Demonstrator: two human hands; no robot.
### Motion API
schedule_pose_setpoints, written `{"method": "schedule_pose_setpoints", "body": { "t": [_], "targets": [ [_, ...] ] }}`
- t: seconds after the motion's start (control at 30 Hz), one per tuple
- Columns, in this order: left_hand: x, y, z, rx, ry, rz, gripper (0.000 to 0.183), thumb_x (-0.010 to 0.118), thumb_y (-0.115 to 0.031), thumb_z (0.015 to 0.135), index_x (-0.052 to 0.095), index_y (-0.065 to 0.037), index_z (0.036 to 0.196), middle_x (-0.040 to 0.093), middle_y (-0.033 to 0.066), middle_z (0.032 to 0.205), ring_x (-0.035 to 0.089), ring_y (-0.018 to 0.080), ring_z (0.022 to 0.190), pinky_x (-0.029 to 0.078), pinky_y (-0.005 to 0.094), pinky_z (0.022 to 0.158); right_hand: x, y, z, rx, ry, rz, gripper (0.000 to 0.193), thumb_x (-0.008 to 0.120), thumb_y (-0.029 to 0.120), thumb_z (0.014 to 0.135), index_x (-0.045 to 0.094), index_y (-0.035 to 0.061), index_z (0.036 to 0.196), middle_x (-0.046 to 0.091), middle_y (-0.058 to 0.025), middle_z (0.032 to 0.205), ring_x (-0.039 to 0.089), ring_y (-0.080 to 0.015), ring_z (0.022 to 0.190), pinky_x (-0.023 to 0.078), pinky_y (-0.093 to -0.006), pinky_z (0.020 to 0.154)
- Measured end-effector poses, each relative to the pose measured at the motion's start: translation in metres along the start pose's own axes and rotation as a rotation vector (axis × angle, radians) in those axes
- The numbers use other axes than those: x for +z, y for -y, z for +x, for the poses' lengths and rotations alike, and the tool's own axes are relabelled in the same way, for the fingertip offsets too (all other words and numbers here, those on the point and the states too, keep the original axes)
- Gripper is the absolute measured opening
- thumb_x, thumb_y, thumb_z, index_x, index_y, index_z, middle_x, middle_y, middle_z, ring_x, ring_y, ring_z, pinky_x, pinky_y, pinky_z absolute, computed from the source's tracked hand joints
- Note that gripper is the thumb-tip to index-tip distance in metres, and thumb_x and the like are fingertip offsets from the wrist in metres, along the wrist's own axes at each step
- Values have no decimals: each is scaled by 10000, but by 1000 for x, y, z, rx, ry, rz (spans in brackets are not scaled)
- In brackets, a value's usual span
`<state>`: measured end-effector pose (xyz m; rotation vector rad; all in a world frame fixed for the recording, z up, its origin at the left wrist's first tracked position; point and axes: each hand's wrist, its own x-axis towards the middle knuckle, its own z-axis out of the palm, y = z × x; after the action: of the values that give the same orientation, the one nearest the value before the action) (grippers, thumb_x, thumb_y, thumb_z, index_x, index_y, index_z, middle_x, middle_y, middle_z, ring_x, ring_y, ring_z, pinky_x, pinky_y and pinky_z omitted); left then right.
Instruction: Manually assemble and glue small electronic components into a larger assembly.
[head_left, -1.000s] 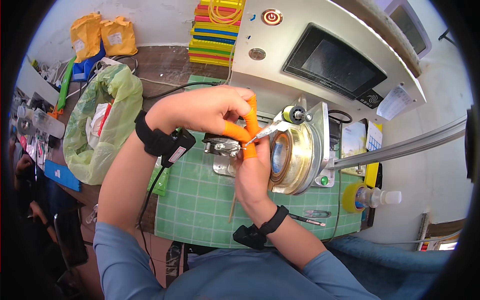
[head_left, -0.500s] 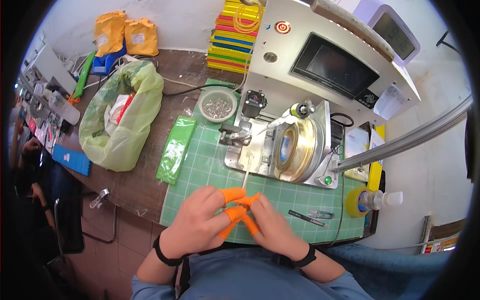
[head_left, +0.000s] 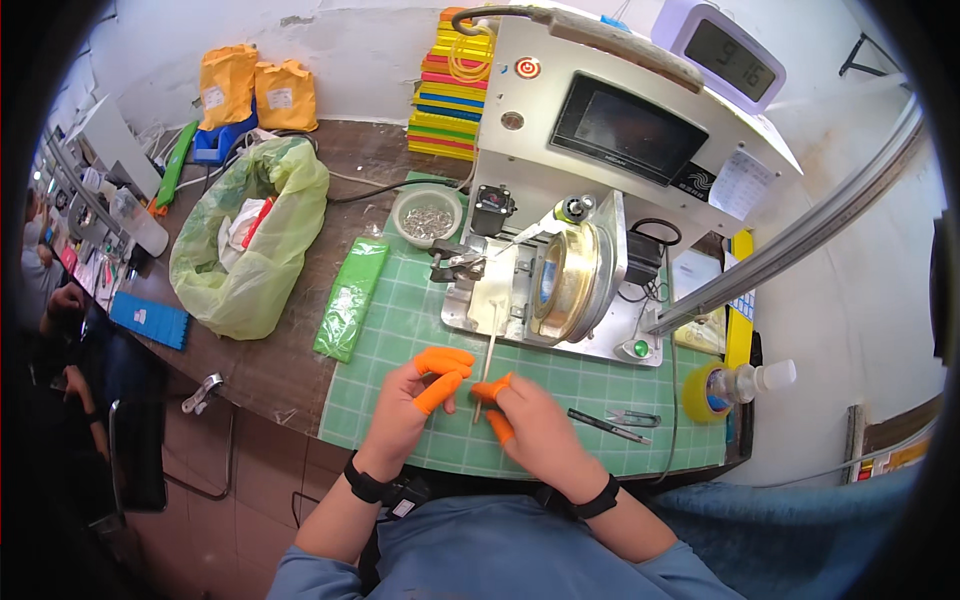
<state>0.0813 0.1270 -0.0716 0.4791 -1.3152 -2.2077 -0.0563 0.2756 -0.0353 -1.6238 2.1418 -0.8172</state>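
Note:
A thin pale stick (head_left: 489, 352) runs from the cream-coloured block (head_left: 489, 297) at the front of the bench machine (head_left: 600, 345) down towards me. On its near part, my right hand (head_left: 535, 425) is closed, pinching with orange-covered fingertips. Just left of the stick is my left hand (head_left: 412, 395), also wearing orange finger covers. Its thumb and forefinger are bent towards each other with a small gap, and I see nothing between them. Both hands are above a green cutting mat (head_left: 400, 420).
Right of my hands lie a black pen-like tool (head_left: 608, 426) and small thread snips (head_left: 634, 418). A yellow tape roll (head_left: 706, 391) stands beyond. Leftward are a green packet (head_left: 352, 300), a bowl of small metal parts (head_left: 428, 217) and a bag-lined bin (head_left: 285, 265).
My hands were close together around the stick's near end; now they are apart. The left hand has moved off the stick to the left. The view has shifted slightly.

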Motion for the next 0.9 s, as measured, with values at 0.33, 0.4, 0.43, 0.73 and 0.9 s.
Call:
{"method": "schedule_pose_setpoints", "body": {
  "t": [0.33, 0.4, 0.43, 0.73, 0.9],
  "targets": [
    [3, 1, 0, 483, -145, 639, 123, 732, -13, 935, 725, -13, 1058, 701, 112, 1164, 667, 160, 861, 539, 285, 724, -2, -3, 24, -61, -138, 69, 227, 733, 19, 853, 678, 22, 1073, 631, -156, 973, 634, -368, 944, 526, -447, 822],
    [8, -6, -3, 554, -132, 740, 151, 756, 2, 899, 731, -25, 1045, 721, 128, 1102, 697, 217, 896, 557, 292, 767, -2, -4, 31, -62, -220, 27, 166, 690, 83, 925, 668, 48, 1086, 635, -158, 1011, 630, -372, 958, 525, -460, 838],
    [8, -8, -4, 562, -134, 744, 170, 768, 12, 880, 737, -36, 1040, 738, 135, 1082, 705, 246, 899, 562, 302, 770, 2, -1, 30, -15, -233, 5, 181, 663, 98, 952, 655, 56, 1128, 637, -168, 1022, 630, -379, 968, 521, -463, 850],
    [13, 6, -7, 584, -110, 624, 198, 730, -39, 945, 732, -59, 1142, 705, 76, 1207, 672, 179, 835, 524, 267, 652, -2, -11, 21, -32, -279, 37, 343, 504, 32, 1019, 580, -26, 1349, 627, -282, 1299, 605, -464, 1193, 478, -483, 1037],
    [5, 10, -12, 620, -102, 577, 202, 718, -8, 949, 719, -31, 1150, 700, 102, 1244, 688, 203, 945, 549, 281, 678, -6, 5, 26, -23, -188, 13, 404, 415, 187, 1118, 546, -62, 1408, 608, -278, 1390, 586, -430, 1283, 472, -454, 1061]
  ]
}}
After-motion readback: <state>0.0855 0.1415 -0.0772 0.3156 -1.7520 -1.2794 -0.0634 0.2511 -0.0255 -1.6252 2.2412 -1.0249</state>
